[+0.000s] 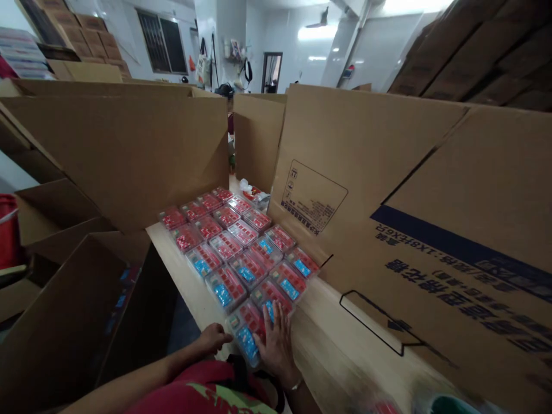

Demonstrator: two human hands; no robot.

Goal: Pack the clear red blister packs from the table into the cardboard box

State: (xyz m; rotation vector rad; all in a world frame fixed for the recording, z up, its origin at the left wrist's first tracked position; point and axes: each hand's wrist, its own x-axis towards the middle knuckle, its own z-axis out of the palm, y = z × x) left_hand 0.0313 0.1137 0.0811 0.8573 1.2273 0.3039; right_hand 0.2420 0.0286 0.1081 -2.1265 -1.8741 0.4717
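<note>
Several clear plastic packs (241,253) with red contents and blue or pink labels lie in tidy rows on a pale wooden table (332,345). The nearest pack (246,334) sits at the table's front edge. My left hand (212,338) rests against its left side with fingers curled. My right hand (276,342) lies flat with fingers spread, touching the right side of that pack and the one behind it.
Tall cardboard box walls stand around the table: one at the left back (129,155), one at the right with printed text (431,241). An open carton (86,310) sits low at the left. A red container (7,230) is at the far left edge. Stacked cartons fill the background.
</note>
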